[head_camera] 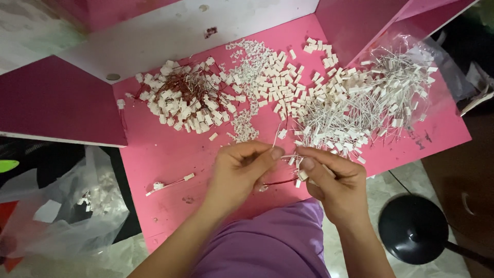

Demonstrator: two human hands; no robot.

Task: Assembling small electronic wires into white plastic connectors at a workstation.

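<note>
My left hand (pixel 242 170) and my right hand (pixel 332 180) meet over the front of a pink table (pixel 170 154). Between the fingertips of both hands I pinch a thin white wire with small white connectors (pixel 288 157). A red wire with a white connector (pixel 280 181) hangs below my right hand's fingers. Directly behind my hands lies a heap of white wires with connectors (pixel 355 110).
A pile of red wires with white connectors (pixel 185 100) lies at the back left, loose white connector housings (pixel 280 77) in the middle. One finished wire piece (pixel 170 184) lies alone at the front left. A clear plastic bag (pixel 77 206) hangs left, a black round stool (pixel 414 229) stands right.
</note>
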